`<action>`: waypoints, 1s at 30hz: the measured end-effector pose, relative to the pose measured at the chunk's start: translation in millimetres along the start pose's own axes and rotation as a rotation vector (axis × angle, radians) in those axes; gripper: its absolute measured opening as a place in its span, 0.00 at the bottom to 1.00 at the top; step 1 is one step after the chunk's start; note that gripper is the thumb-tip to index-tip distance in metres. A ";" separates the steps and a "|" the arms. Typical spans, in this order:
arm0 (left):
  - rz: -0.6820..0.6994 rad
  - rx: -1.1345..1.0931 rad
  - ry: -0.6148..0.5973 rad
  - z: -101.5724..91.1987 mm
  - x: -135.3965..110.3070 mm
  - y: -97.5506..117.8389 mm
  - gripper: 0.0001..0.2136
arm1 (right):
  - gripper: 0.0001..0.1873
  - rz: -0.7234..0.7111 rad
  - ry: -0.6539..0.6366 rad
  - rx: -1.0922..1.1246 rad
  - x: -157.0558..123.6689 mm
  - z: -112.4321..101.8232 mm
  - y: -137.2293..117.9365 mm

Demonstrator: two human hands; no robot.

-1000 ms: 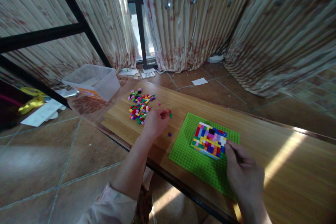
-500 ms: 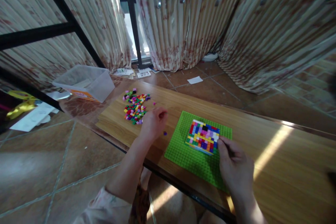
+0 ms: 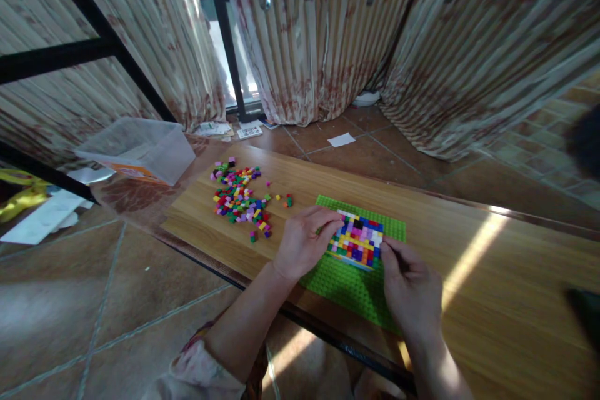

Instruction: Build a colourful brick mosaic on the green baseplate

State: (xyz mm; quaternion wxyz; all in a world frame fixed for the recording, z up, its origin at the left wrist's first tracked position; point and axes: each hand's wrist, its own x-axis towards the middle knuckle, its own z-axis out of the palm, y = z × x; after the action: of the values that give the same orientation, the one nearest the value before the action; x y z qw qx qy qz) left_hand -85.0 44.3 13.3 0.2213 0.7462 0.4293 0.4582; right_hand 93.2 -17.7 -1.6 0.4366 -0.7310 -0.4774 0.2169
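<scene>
A low block of many-coloured toy bricks (image 3: pixel 357 239) sits on a green studded baseplate (image 3: pixel 337 284). My left hand (image 3: pixel 304 242) reaches over the block's left side, thumb and fingertips pinched together at its upper left edge. Whatever is between those fingertips is too small to make out. On the opposite side, my right hand (image 3: pixel 412 284) has its thumb and forefinger closed against the block's right edge. Left of the baseplate lies a pile of loose small bricks (image 3: pixel 239 197), with a few strays such as a red and green pair (image 3: pixel 289 200) nearer the plate.
The wooden board (image 3: pixel 469 300) under everything runs across to the right, crossed by a strip of sunlight. A clear plastic bin (image 3: pixel 173 153) with an orange label stands at its left end. Striped curtains (image 3: pixel 290 44) hang behind, and a white paper (image 3: pixel 342 139) lies on the tiled floor.
My left hand has moved right, from beside the brick pile to the block's upper left edge, uncovering several loose bricks. My right hand stays at the block's right edge. The view has shifted slightly.
</scene>
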 end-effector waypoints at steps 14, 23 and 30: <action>0.071 0.023 -0.024 7.0 4.6 -0.7 0.07 | 0.20 -0.009 0.002 0.037 -0.1 -0.3 -0.7; 0.065 0.101 -0.040 3.5 7.7 1.1 0.06 | 0.20 -0.002 -0.016 0.065 -1.6 -1.0 -0.2; 0.076 0.134 0.016 8.3 6.3 -0.2 0.06 | 0.20 -0.012 -0.010 0.037 -0.1 -1.2 0.5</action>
State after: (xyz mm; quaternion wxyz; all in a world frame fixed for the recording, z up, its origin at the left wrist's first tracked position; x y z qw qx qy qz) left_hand -76.5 50.3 12.2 0.1498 0.7714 0.4321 0.4425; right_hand 94.3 -18.4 -1.4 0.4488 -0.7189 -0.4799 0.2269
